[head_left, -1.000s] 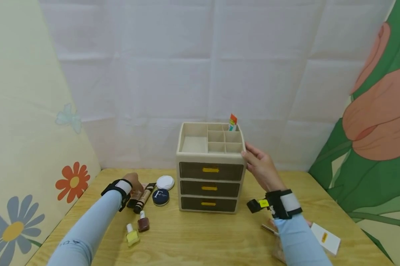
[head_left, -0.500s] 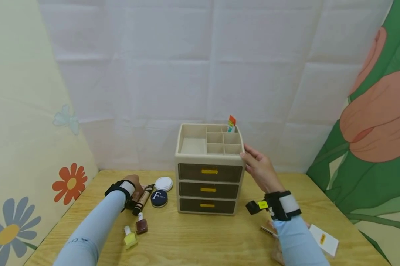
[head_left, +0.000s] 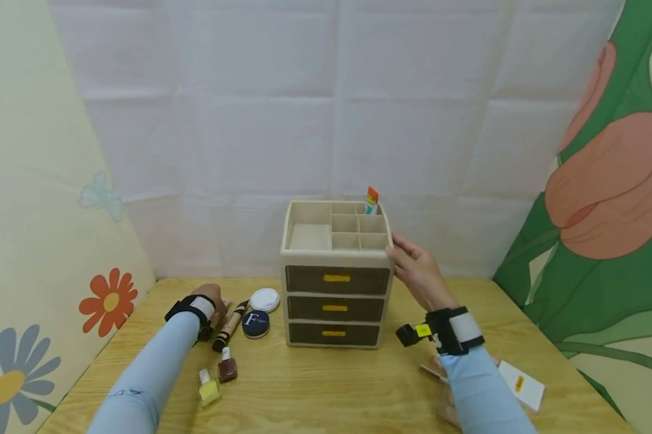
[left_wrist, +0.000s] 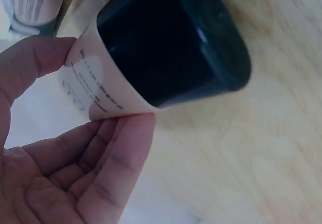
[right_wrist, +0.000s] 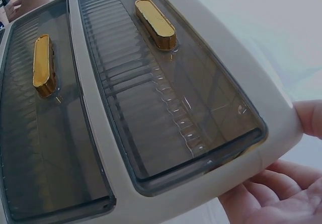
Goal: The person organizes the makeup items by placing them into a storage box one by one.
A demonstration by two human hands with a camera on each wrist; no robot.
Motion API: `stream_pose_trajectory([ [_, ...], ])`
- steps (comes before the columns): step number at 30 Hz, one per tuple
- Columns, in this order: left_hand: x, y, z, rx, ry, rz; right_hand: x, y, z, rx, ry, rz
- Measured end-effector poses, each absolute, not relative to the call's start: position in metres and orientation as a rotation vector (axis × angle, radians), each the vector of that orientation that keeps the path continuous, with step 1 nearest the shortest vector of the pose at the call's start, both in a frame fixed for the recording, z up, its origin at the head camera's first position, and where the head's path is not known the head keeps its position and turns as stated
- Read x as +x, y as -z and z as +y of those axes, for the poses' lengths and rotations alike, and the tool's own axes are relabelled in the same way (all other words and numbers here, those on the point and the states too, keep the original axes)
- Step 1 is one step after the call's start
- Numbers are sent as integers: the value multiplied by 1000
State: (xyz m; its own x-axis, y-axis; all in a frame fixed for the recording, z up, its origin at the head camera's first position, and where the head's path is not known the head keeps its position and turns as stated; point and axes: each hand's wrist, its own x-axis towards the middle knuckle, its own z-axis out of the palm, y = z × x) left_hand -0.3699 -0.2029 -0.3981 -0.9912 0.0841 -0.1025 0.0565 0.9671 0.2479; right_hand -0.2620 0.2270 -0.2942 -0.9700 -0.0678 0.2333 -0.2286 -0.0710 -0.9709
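My left hand (head_left: 213, 299) is at the back left of the table, thumb and fingers pinching a pinkish-beige cosmetic tube (left_wrist: 105, 85) with a wide black cap. In the head view that tube is mostly hidden behind the hand. Just right of it lies a second beige tube (head_left: 231, 328) with black ends. My right hand (head_left: 422, 274) grips the upper right front corner of a cream drawer organizer (head_left: 337, 256), thumb at the front edge and fingers along the side. Three dark drawers with gold handles are closed. An orange-tipped tube (head_left: 371, 202) stands in a rear top compartment.
A white round compact (head_left: 264, 299) and a navy one (head_left: 255, 324) lie left of the organizer. Nearer stand dark red nail polish (head_left: 228, 367) and yellow nail polish (head_left: 209, 390). A white box (head_left: 523, 386) and a slim stick (head_left: 433, 374) lie by the right forearm.
The whole head view has shifted slightly left. The tube at my left hand, partly visible beside the other tube earlier, is now mostly covered by the hand. My right hand keeps its place on the organizer.
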Motion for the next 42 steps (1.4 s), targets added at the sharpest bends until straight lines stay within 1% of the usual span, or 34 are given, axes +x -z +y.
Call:
stream_pose_trajectory([
  [4,-373,386,-211,104,-483,3022,-262,296,226,329,-2180,-2080],
  [8,-378,360,-215,127,-595,3030,-262,298,226,328,-2174,-2081],
  [13,-382,305,-214,199,-630,3073,-263,296,226,337,-2176,-2071],
  [16,-375,265,-207,280,-683,3089,-264,295,227,341,-2177,-2068],
  [21,-353,204,-184,496,-759,3125,-263,294,228,345,-2175,-2059],
  [27,-341,151,-149,626,-882,3108,-261,294,231,342,-2180,-2044],
  [31,-339,125,-125,699,-1007,3067,-260,295,232,332,-2188,-2030],
  [35,-337,106,-103,748,-1168,2997,-260,294,233,335,-2182,-2033],
  [42,-339,95,-64,809,-1369,2870,-258,293,230,345,-2184,-2040],
])
